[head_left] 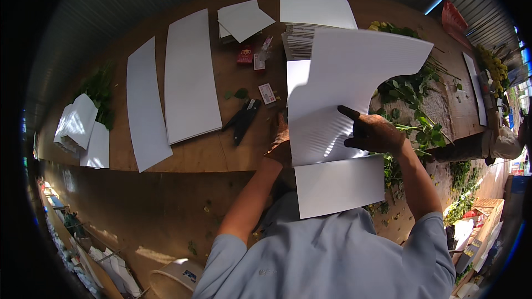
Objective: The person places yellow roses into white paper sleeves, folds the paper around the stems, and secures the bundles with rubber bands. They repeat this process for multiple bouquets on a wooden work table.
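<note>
A large white corrugated sheet (pixel 338 77) stretches in front of me, its far right end curving up over the table. My right hand (pixel 377 133), in what looks like a dark stained glove, lies on its ribbed face with thumb and index finger spread apart. At the sheet's left edge is my left hand (pixel 281 143); its fingers are hidden by the sheet. A smaller white panel (pixel 339 185) extends from the near end toward my body. Left of my left hand lies a black stapler (pixel 245 123). Beyond the sheet stands a stack of white sheets (pixel 316 8).
Two long white panels (pixel 191 77) lie on the brown wooden table (pixel 208 158). Small red and white boxes (pixel 267 94) sit near the stapler. Wrapped greenery (pixel 80 122) is at far left. Cut leafy stems (pixel 410 91) spread at right, near a red basket (pixel 454 19).
</note>
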The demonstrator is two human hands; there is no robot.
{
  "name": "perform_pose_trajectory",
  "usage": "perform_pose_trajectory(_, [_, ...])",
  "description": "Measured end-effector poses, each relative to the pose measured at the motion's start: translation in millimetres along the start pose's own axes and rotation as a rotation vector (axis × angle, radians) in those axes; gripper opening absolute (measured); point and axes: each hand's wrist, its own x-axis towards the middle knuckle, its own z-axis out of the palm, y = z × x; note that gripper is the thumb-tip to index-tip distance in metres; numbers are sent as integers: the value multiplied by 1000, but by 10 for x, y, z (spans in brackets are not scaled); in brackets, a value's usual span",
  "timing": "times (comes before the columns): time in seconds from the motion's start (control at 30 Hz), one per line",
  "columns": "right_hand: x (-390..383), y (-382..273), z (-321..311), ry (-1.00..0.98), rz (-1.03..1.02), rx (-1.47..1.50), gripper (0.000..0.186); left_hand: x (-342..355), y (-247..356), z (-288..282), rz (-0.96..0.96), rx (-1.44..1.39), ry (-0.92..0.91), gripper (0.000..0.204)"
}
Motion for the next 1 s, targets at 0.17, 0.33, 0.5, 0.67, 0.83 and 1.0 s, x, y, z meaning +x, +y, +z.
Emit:
perform_pose_trajectory(0.17, [390, -195, 131, -172, 179, -428, 108, -24, -352, -7, -91, 0, -56, 52])
perform_pose_trajectory(0.33, [418, -9, 208, -178, 148, -422, 110, 220, 317, -1188, -62, -101, -60, 56])
perform_pose_trajectory(0.5, [414, -26, 166, -218, 141, -281, 109, 303, 925, -881, 223, 398, -442, 70])
perform_pose_trajectory(0.67, [100, -354, 110, -311, -154, -220, 60, 429, 970, -811, 126, 484, -675, 79])
perform_pose_trajectory(0.83, [21, -209, 386, -69, -438, -375, 32, 454, 956, -819, 223, 456, -594, 78])
perform_pose_trajectory(1.0, [441, 878, -1054, -221, 45, -197, 32, 439, 1036, -824, 100, 447, -632, 81])
